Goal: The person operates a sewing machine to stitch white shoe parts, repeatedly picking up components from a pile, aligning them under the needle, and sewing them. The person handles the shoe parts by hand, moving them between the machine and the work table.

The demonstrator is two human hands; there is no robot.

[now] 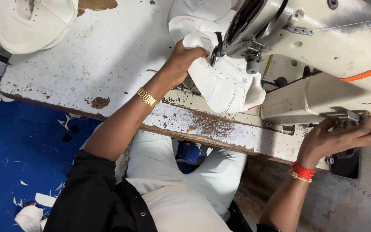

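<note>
Nearest me I count two hands. My right hand (344,135) curls closed around the handwheel (349,118) at the near end of the one sewing machine (323,51). My left hand (181,62), with one gold watch (147,98) on its wrist, pinches shut on the white shoe upper (224,81), which lies just beyond its fingertips under the machine's head. Farther off on the one chipped white table (108,51) sits a second white shoe piece (31,23), well apart.
</note>
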